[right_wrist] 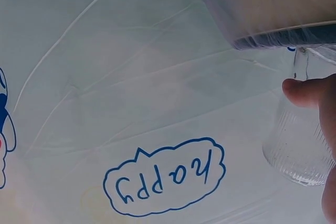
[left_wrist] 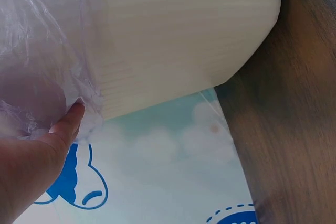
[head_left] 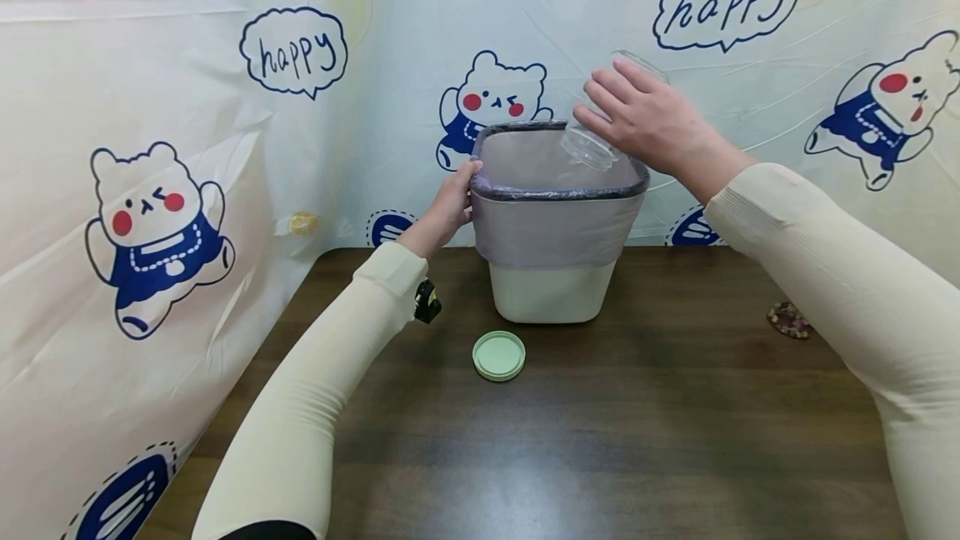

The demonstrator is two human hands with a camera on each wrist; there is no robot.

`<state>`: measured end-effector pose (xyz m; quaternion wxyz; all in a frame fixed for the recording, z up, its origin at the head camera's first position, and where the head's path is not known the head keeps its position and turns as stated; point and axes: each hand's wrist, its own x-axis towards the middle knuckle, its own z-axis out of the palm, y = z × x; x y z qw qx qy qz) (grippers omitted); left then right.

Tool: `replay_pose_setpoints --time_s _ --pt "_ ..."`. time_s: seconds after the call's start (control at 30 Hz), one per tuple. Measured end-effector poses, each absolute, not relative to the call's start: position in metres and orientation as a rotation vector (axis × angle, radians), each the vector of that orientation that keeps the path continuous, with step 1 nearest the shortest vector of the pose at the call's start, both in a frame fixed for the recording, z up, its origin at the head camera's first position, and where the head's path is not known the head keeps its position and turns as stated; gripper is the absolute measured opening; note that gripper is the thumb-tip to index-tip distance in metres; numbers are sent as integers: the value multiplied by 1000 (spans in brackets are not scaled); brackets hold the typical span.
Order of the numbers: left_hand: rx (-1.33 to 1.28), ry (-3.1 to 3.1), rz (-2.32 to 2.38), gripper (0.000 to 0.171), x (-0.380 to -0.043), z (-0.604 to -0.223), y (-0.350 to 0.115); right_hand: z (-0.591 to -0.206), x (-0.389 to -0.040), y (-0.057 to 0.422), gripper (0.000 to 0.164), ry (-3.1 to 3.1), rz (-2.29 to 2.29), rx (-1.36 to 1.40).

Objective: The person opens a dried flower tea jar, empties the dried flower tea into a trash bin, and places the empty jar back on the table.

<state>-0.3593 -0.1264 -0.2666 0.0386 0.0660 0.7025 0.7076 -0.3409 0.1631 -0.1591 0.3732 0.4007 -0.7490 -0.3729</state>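
Note:
A clear ribbed jar point(head_left: 590, 147) is tilted mouth-down over the bin, and my right hand point(head_left: 651, 119) grips it round the middle. In the right wrist view, the thumb presses the side of the jar point(right_wrist: 291, 145) close to the bin's rim. The pale bin point(head_left: 553, 294) stands upright on the table, with a translucent lilac bag point(head_left: 558, 232) lining it and folded over its dark rim. At the bin's left side, my left hand point(head_left: 450, 202) holds the rim through the bag. Its thumb lies against the plastic in the left wrist view.
A round light green lid point(head_left: 498, 355) lies on the brown wooden table point(head_left: 600, 440) in front of the bin. A small patterned reddish object point(head_left: 789, 320) lies at the right, near my right sleeve. A printed cloth point(head_left: 300, 157) hangs behind and along the left side.

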Motion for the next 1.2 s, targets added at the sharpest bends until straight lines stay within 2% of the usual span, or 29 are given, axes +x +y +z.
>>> replay_pose_setpoints --time_s 0.43,0.7,1.03,1.2 --pt "208 2144 2184 61 -360 -267 -127 -160 -346 159 78 -1833 -1013 1063" --pt "204 2139 2177 61 -361 -267 -127 -161 -345 158 86 -1838 -1053 1070" --pt "202 2114 2193 62 -361 -268 -126 -162 -348 159 76 -1754 -1068 1115" --pt "181 2112 2204 62 -361 -266 -125 -161 -350 159 77 -1690 -1116 1123"
